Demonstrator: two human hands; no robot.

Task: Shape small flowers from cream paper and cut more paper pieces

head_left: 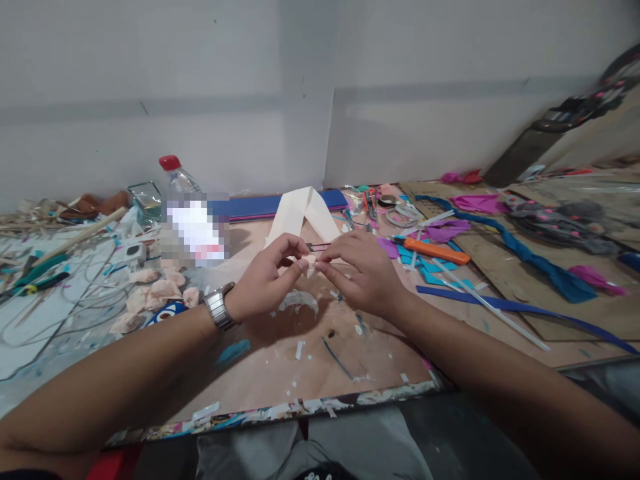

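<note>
The left hand (264, 279) and right hand (369, 272) both have thumb and fingers closed in a pinch on a small pale pink piece (311, 264), above the middle of the tabletop (250, 383). Behind it, toward the far edge, is a folded cream strip (289, 212); an orange cutter (444, 251) lies to its right, and a red-capped bottle (181, 181) stands left near the far edge.

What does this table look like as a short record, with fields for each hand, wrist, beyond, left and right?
Left hand: fingertips pinching a crumpled peach piece
Right hand: fingertips on the same piece
Left wrist: metal-band watch
Beyond: folded cream strip, an inverted V
Left: red-capped bottle
Right: orange utility knife, narrow blue strip
</note>
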